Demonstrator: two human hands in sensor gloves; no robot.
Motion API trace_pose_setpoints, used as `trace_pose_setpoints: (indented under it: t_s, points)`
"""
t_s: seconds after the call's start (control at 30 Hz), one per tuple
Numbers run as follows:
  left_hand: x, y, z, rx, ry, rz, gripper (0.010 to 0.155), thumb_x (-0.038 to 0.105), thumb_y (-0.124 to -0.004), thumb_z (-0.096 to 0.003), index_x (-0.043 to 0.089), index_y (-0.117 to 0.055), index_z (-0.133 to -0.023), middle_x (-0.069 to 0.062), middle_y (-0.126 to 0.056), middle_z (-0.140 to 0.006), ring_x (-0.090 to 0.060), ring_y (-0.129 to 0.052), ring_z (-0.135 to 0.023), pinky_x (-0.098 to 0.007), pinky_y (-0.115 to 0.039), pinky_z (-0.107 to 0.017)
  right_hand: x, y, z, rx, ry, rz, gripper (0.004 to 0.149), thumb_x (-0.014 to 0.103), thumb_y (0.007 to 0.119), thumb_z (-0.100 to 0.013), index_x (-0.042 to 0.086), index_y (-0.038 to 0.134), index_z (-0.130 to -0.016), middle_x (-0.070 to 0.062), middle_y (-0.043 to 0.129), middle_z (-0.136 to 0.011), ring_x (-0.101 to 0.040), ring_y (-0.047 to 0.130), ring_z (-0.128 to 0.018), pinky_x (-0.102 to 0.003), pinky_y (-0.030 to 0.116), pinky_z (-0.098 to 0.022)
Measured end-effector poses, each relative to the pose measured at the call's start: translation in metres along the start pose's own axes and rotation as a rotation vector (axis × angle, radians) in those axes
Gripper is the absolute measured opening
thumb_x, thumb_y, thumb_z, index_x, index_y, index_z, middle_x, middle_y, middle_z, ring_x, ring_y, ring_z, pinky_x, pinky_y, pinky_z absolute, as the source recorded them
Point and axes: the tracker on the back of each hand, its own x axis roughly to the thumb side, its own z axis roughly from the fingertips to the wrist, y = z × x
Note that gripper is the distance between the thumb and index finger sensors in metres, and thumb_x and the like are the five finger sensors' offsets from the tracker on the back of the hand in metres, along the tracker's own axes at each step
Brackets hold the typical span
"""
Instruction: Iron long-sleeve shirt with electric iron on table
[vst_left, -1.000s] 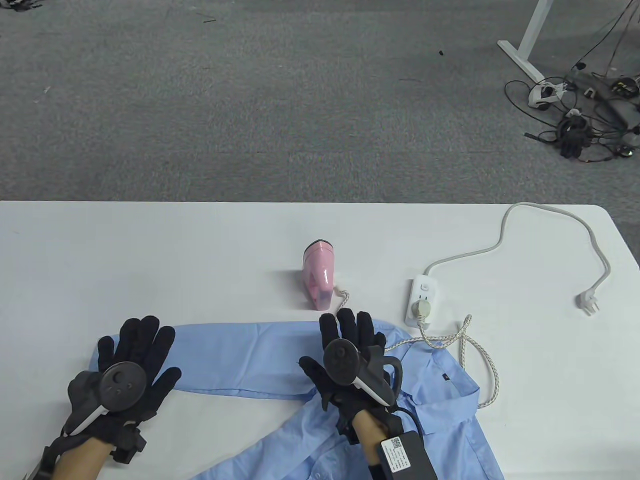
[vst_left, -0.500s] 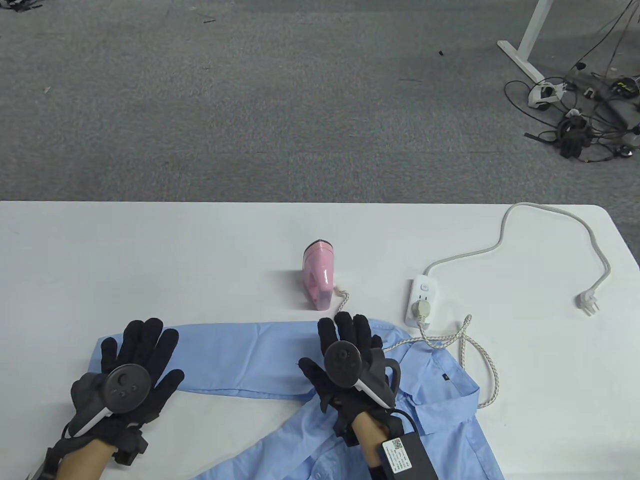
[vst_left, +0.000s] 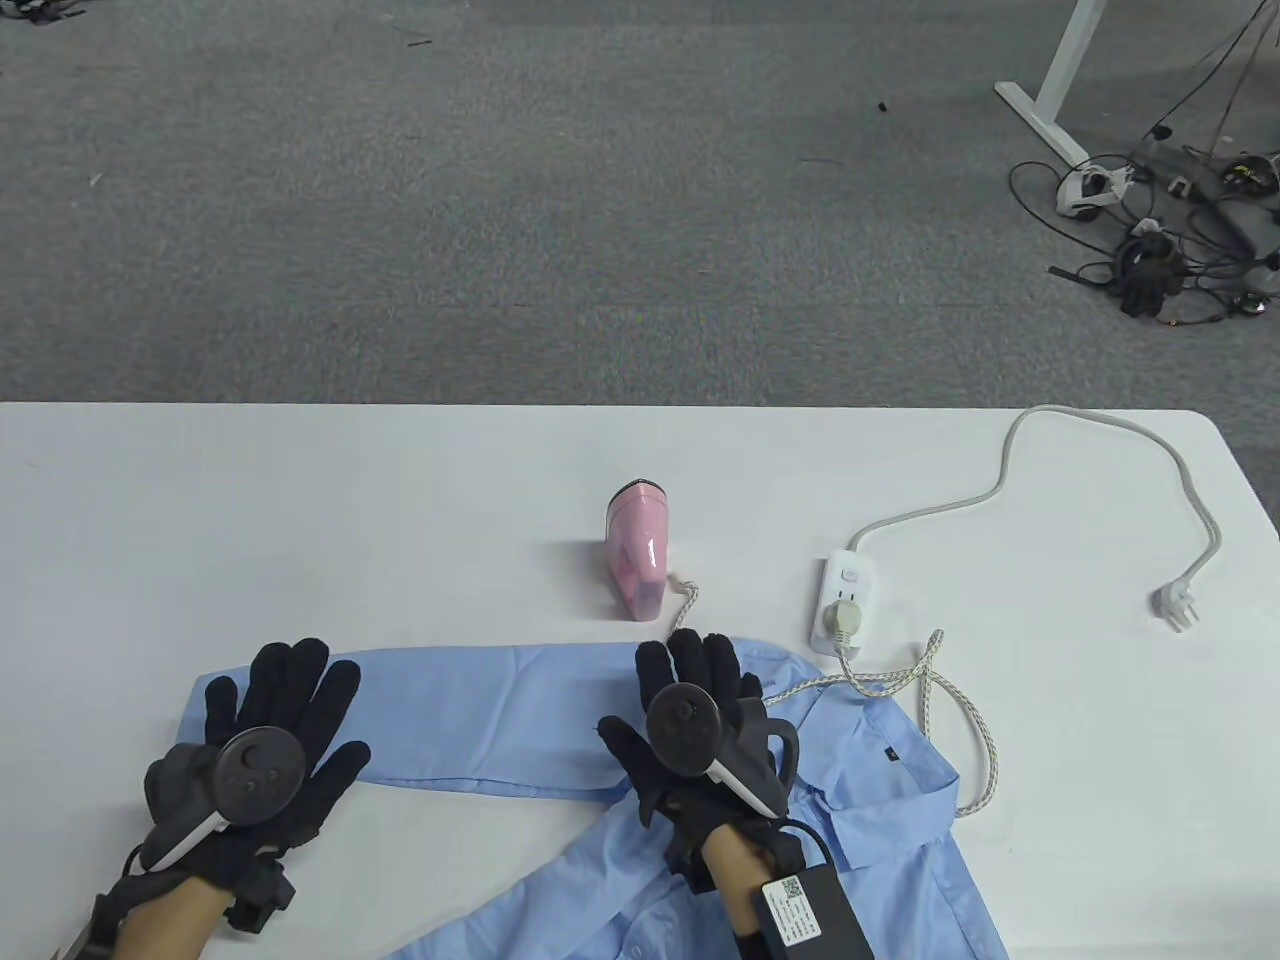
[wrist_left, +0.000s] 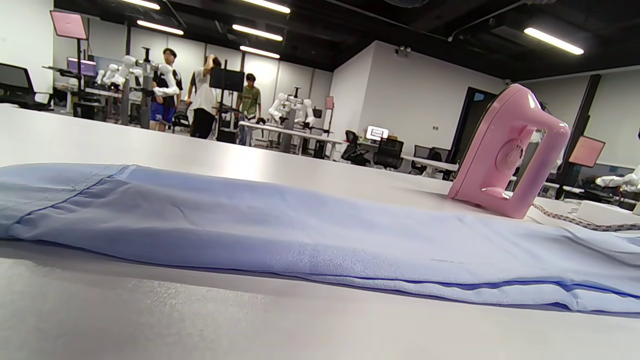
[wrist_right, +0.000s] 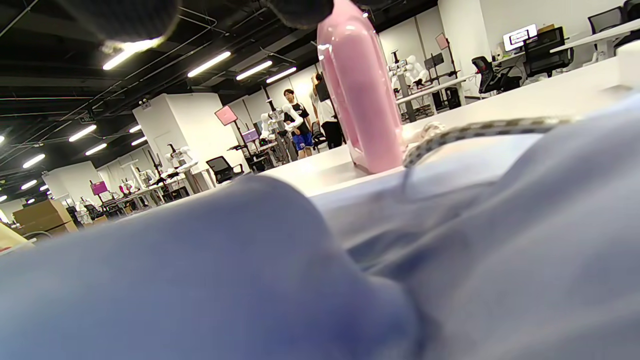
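Hands flat, fingers spread, gripping nothing: left hand (vst_left: 262, 745) pressing cuff end of sleeve (vst_left: 480, 715), right hand (vst_left: 695, 725) pressing shoulder end. Sleeve laid out left-right on table (vst_left: 300, 520) between them, rest of shirt (vst_left: 880, 800) trailing toward near-right edge. Iron (vst_left: 636, 562) upright just beyond right fingertips, untouched, cord (vst_left: 940, 700) looping to strip (vst_left: 845, 600). Right hand far nearer for pickup.

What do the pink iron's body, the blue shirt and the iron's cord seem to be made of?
Iron: likely glossy moulded plastic, by its bright highlights.
Shirt: thin woven fabric, matte, with stitched seams and soft creases.
Iron's cord: apparently braided textile sheath, by its speckled weave.
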Motion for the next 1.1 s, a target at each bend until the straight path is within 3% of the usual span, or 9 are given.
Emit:
trace_pose_setpoints:
  t_s: [1.1]
  points:
    - [0.0, -0.003, -0.001, -0.037, 0.019, -0.031, 0.076, 0.067, -0.052, -0.043, 0.04, -0.031, -0.111, 0.003, -0.012, -0.122, -0.03, -0.01, -0.116, -0.065, -0.01, -0.074, 0.0, 0.011, -0.002, 0.073, 0.012, -0.003, 0.079, 0.058, 0.062, -0.043, 0.013, 0.041, -0.104, -0.023, 0.026, -0.108, -0.052, 0.021, -0.099, -0.079, 0.031, -0.06]
